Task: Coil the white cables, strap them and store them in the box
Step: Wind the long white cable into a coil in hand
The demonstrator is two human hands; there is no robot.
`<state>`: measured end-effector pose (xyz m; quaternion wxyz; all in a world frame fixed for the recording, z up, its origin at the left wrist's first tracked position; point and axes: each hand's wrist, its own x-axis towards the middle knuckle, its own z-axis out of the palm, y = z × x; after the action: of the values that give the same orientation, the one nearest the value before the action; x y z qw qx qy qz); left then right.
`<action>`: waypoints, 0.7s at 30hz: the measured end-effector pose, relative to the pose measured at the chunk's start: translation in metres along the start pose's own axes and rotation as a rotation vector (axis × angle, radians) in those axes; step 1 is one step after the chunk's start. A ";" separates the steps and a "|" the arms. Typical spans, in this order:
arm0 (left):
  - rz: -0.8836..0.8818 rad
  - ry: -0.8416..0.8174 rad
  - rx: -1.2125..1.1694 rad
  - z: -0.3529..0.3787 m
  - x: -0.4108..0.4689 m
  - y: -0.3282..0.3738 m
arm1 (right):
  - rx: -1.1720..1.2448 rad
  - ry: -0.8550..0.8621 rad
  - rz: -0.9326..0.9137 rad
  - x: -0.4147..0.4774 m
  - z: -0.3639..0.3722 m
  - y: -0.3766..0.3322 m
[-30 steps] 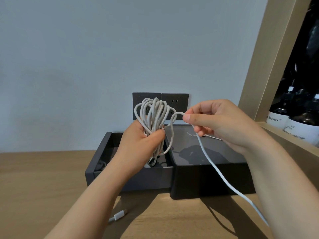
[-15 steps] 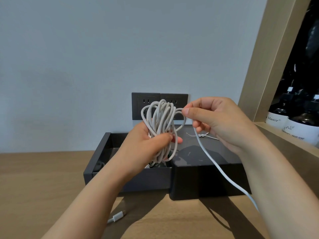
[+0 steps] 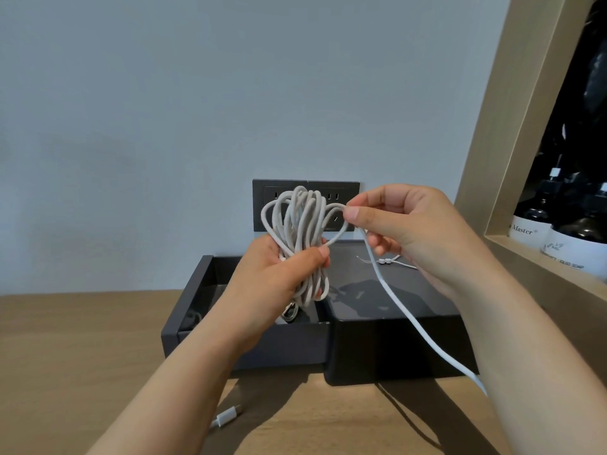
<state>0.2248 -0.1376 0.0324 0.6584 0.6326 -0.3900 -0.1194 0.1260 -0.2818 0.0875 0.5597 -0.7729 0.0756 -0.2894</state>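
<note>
Head: cable coil (image 3: 303,218) upright in left hand (image 3: 279,277).

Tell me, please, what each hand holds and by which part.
The left hand grips the coiled cable round the middle of its loops; the right hand pinches its loose strand beside the coil.

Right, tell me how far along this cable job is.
Done: most of the cable sits in a looped white cable bundle gripped by the left hand. In hand: the right hand pinches the next loop; a loose tail trails under that forearm. Left: finish coiling, fasten the thin white strap lying on the glossy black lid, store the bundle in the open black box.
</note>
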 end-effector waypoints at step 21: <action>-0.038 0.197 -0.202 -0.004 0.011 -0.008 | -0.247 -0.222 0.173 -0.012 -0.005 -0.009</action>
<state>0.2374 -0.1426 0.0295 0.7514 0.5790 -0.2976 -0.1078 0.1116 -0.2776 0.0922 0.4882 -0.8535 0.1146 -0.1418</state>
